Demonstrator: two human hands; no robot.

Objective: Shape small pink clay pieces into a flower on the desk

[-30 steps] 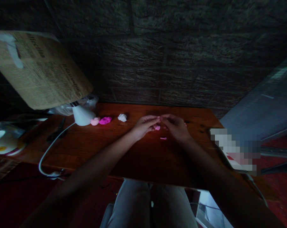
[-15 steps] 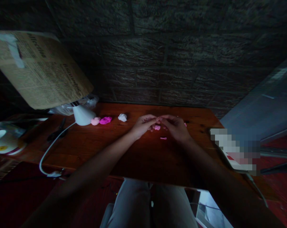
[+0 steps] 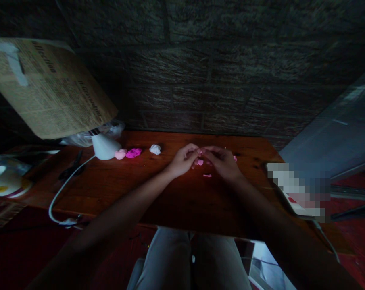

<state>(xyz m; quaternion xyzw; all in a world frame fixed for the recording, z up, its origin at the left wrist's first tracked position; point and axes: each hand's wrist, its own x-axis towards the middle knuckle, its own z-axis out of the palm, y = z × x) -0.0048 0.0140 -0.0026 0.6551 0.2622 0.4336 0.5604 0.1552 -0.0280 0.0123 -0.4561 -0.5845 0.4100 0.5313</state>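
My left hand [image 3: 184, 160] and my right hand [image 3: 223, 162] meet above the wooden table [image 3: 176, 201], their thumbs and fingertips pinched together. Between the tips shows a tiny bit of pink modelling clay [image 3: 200, 152], mostly hidden by the fingers. Just below them lies a pink clay lump [image 3: 200, 162] on the table. Nearer to me is a short thin pink clay piece [image 3: 207, 175]. Another pink bit [image 3: 234, 158] shows partly behind my right hand. Left of my hands sit a white clay lump [image 3: 155, 149], a magenta lump [image 3: 134, 153] and a pale pink lump [image 3: 121, 154].
A lamp with a newsprint shade [image 3: 58, 88] and white base [image 3: 106, 147] stands at the left, its white cord [image 3: 51, 205] hanging over the front edge. Dark scissors [image 3: 71, 170] lie beside it. A blurred-out device [image 3: 297, 193] lies at the right. A brick wall [image 3: 188, 72] rises behind.
My left hand has shifted very slightly and its fingers have curled a little. Both hands stay pinched together at the same spot, and the clay lumps lie where they were.
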